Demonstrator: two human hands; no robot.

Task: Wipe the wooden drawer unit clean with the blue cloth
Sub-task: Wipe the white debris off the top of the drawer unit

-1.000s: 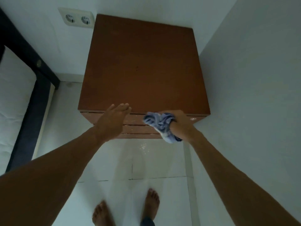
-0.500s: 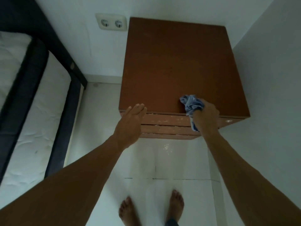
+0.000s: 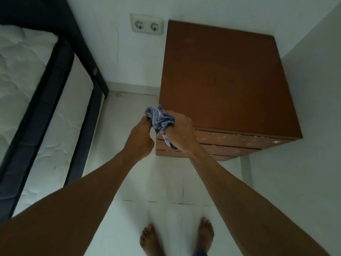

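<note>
The wooden drawer unit (image 3: 221, 76) stands in the room's corner, its brown top bare and its drawer fronts flecked with pale marks. A crumpled blue cloth (image 3: 159, 120) hangs just off the unit's front left corner, held between both hands. My right hand (image 3: 181, 132) grips the cloth's bunched middle, with a tail hanging below the palm. My left hand (image 3: 141, 137) pinches the cloth's left end with its fingertips.
A bed with a white mattress (image 3: 24, 85) in a dark frame (image 3: 55, 93) fills the left side. A double wall socket (image 3: 146, 24) sits left of the unit. White wall (image 3: 304, 163) runs close on the right. My bare feet (image 3: 177, 237) stand on the tiled floor.
My right hand lifted the cloth off the unit's top and moved left past the front corner. My left hand left the front edge and took hold of the cloth. The view shifted left.
</note>
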